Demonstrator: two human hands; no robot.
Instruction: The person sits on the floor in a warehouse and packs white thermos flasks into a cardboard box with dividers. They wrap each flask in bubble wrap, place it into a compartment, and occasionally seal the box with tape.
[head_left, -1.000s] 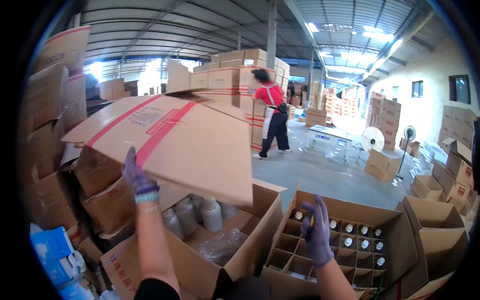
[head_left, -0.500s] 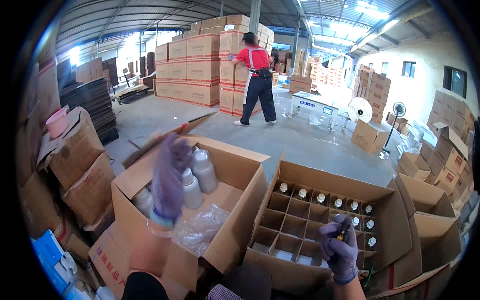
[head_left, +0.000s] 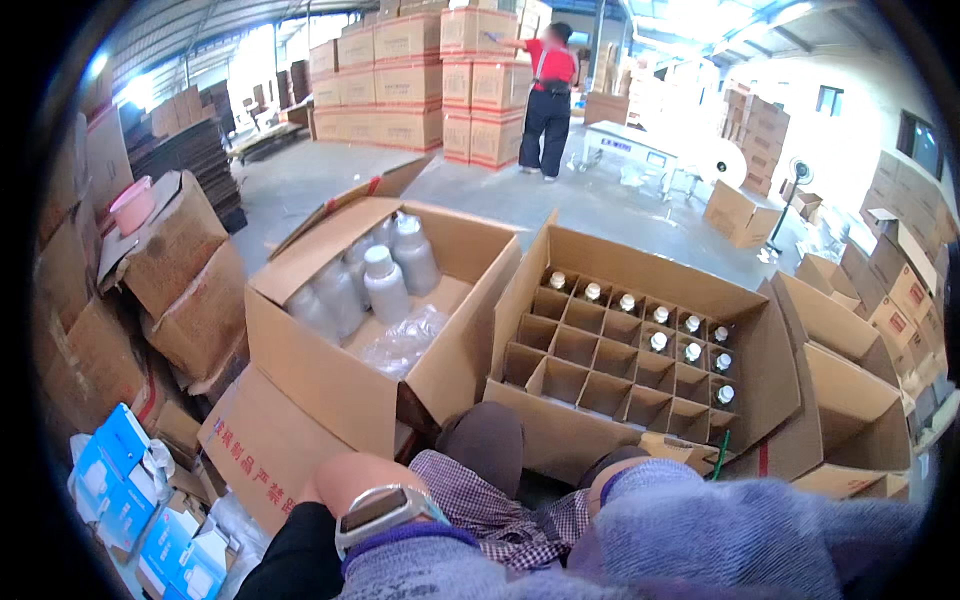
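Note:
Both my hands are raised close at the bottom of the view, in purple knitted gloves. My left hand [head_left: 430, 572] shows its cuff and back, below a wristwatch [head_left: 385, 517]; its fingers are out of the frame. Large and blurred, my right hand [head_left: 730, 530] stretches toward the lower right, its fingers not readable. I cannot make out anything held. Beyond them stand an open carton [head_left: 470, 375] with several white-capped frosted bottles [head_left: 386, 288] and a crumpled clear plastic bag [head_left: 405, 340], and a divided carton [head_left: 770, 370] with white-capped bottles [head_left: 658, 341] in its far and right cells.
A person [head_left: 552, 95] in a red top stands by tall carton stacks [head_left: 405, 85]. Open cartons [head_left: 850, 400] crowd the right, beside a standing fan [head_left: 798, 175]. Worn cartons [head_left: 190, 270] with a pink basin [head_left: 133, 207] and blue boxes [head_left: 120, 470] line the left.
My left hand has left the bottle carton and my right hand the divided carton; both came back close to me. The person in red has moved right and farther off. My view has tilted down.

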